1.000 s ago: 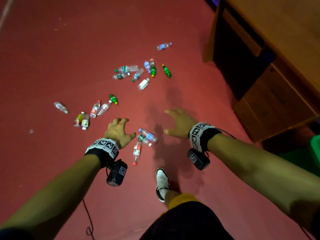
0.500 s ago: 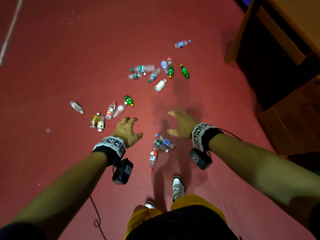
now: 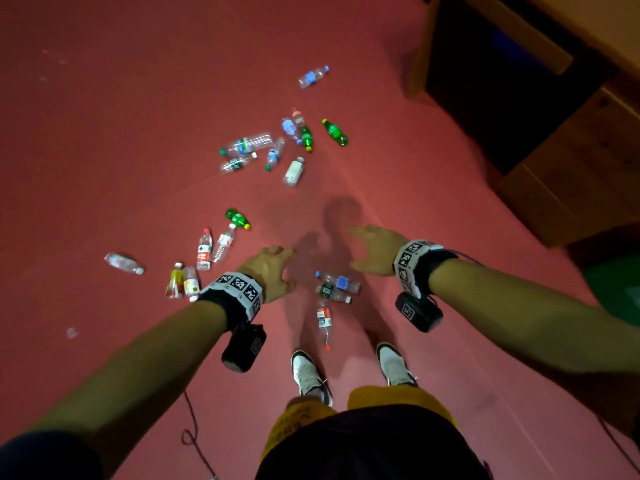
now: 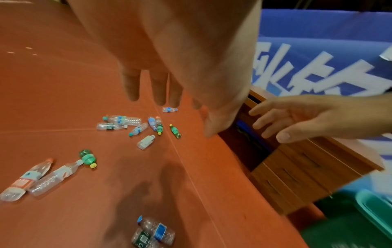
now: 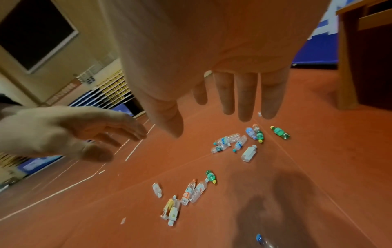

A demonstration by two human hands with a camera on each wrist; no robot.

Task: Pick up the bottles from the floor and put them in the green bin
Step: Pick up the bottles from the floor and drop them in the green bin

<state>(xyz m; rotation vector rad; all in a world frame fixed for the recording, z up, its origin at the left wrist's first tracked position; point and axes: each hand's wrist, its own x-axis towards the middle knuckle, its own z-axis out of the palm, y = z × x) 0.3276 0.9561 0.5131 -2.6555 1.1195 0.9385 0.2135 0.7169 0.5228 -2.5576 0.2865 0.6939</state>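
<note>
1. Both arms are stretched out over the red floor point(image 3: 104, 150), and neither hand is holding anything.
2. Left hand point(image 3: 268, 271): fingers point(image 4: 131, 87) spread and loosely bent, pointing down at the floor with nothing between them.
3. Right hand point(image 3: 372, 251): fingers point(image 5: 245, 100) spread too, slightly curved, hovering in the air and touching nothing.
4. Between the two hands and a little below them lies a small heap on the floor: a blue-label bottle point(image 3: 341, 282) resting against a dark-label bottle point(image 3: 327, 292), and just nearer the feet a red-label bottle point(image 3: 323, 320) with its cap towards the shoes point(image 3: 308, 375).
5. Out to the left of the left wrist, a yellow bottle point(image 3: 175, 280) and a pale one lie side by side, with a clear bottle point(image 3: 123, 263) farther left on its own.
6. Just beyond the left hand sit two clear bottles with red labels, and a green bottle point(image 3: 237, 218) touches the cap end of one of them.
7. Farther out there's the big scatter: several clear bottles with blue and green labels, a white bottle point(image 3: 293, 171), two more green ones, and one lone blue-label bottle well past them all.
8. The green bin point(image 4: 373, 211) shows at the right edge, beside the wooden desk point(image 3: 571, 161), well apart from every bottle.
9. All the bottles lie on their sides on the floor.
</note>
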